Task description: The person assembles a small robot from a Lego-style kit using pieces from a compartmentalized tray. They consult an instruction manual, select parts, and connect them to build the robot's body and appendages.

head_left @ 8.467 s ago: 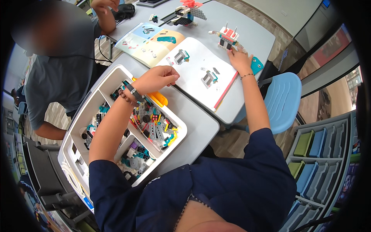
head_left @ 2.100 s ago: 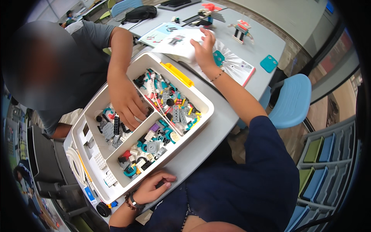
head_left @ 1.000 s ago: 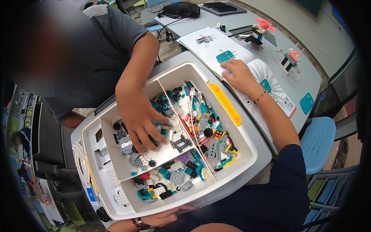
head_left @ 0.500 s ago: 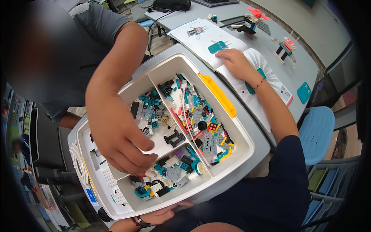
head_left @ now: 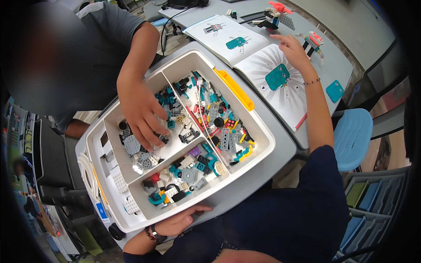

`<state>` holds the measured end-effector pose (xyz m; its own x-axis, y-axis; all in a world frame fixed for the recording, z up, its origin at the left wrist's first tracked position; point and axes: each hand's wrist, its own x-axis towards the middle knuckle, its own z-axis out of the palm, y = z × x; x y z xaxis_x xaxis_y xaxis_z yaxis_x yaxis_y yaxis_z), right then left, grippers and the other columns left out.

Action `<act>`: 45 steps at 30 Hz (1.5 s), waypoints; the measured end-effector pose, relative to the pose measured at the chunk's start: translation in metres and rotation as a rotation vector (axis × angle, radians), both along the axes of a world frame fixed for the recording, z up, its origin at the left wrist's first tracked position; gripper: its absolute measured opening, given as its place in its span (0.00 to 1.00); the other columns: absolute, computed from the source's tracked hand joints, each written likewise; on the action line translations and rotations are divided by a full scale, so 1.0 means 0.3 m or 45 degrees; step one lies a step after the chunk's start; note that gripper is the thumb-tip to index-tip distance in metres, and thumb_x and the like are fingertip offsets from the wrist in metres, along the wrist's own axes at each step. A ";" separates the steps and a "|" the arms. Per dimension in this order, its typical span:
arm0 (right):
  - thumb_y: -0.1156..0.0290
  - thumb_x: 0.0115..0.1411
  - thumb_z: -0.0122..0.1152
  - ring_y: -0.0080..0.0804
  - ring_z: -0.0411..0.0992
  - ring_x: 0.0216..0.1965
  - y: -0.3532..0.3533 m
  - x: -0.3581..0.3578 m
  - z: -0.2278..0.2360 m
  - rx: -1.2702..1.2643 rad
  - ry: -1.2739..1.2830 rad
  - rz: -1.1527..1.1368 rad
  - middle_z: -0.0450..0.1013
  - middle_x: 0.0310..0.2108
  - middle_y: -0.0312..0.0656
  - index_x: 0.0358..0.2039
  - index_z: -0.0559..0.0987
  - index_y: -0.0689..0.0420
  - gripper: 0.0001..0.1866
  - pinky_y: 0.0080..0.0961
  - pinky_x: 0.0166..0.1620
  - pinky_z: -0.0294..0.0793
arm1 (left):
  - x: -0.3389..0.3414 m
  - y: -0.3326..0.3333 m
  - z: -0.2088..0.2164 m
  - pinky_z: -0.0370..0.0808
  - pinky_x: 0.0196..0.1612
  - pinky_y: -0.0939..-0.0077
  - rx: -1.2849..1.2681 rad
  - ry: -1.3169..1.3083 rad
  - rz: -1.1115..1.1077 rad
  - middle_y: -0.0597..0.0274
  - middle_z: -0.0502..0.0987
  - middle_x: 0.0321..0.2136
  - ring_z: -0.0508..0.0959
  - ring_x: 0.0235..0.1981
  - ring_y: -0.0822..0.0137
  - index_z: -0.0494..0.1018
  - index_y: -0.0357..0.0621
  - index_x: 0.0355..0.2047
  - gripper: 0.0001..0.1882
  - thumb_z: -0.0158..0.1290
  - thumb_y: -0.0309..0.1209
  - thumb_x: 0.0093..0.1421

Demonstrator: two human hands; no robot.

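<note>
My right hand (head_left: 293,51) is raised over the right side of an open picture booklet (head_left: 252,61), holding nothing, its index finger stretched out toward the far side. A small brick-built model (head_left: 312,43) stands just right of it. My left hand (head_left: 177,222), wearing a dark watch, lies with fingers extended by the near side of a white divided bin (head_left: 268,140); the bin's rim partly covers it. Building pieces (head_left: 188,175) in teal, grey, white and black fill the bin's compartments. Another person's hand (head_left: 142,111) reaches into the left compartment, fingers among grey pieces.
A second model with a red top (head_left: 278,8) stands at the far end of the table. A teal piece (head_left: 334,90) lies at the table's right. A blue chair (head_left: 353,138) and a rack of trays (head_left: 372,195) stand to the right. A yellow latch (head_left: 234,89) juts from the bin.
My right hand has lifted off the booklet's left page and moved right, uncovering the picture on the right page. The other person's hand has drawn back from the near compartment to the left one.
</note>
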<state>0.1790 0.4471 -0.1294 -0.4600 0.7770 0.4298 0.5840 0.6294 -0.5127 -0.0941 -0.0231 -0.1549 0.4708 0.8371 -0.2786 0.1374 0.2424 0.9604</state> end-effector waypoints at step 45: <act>0.75 0.45 0.66 0.14 0.61 0.16 -0.027 1.038 -0.268 -1.037 0.950 -0.835 0.65 0.17 0.27 0.25 0.70 0.51 0.11 0.09 0.19 0.63 | 0.040 -0.013 0.027 0.59 0.55 0.69 -0.038 -0.047 0.101 0.53 0.65 0.50 0.63 0.54 0.64 0.58 0.36 0.54 0.29 0.31 0.48 0.64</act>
